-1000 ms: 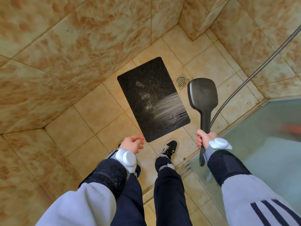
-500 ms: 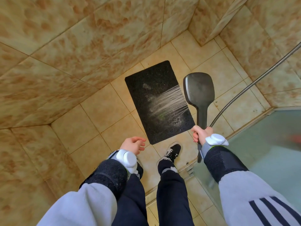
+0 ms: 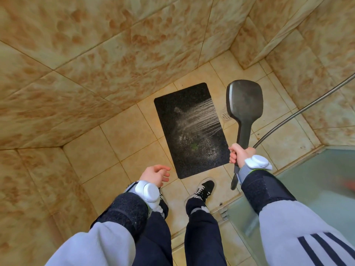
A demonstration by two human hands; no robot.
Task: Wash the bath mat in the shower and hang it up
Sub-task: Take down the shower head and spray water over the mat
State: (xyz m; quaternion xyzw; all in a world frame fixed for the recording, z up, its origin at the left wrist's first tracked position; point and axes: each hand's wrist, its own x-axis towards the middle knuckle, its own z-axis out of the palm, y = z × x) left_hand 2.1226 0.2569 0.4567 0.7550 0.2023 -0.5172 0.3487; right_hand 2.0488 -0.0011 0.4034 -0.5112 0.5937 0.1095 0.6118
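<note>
A black rectangular bath mat [image 3: 178,104] lies flat on the tiled shower floor [image 3: 123,143]. My right hand [image 3: 240,154] grips the handle of a dark shower head [image 3: 243,100], held to the right of the mat. Water sprays from it leftward onto the middle of the mat. My left hand [image 3: 155,174] hangs empty with fingers apart, near the mat's near left corner.
A round floor drain [image 3: 225,116] sits beside the mat, partly behind the shower head. The metal hose [image 3: 299,112] runs up to the right. A frosted glass door [image 3: 307,189] stands at right. My shoe [image 3: 204,189] is just below the mat. Tiled walls [image 3: 96,54] close in left and behind.
The shower head has moved farther up along the mat, and the spray now hits the mat's middle and upper part. My left hand stays empty.
</note>
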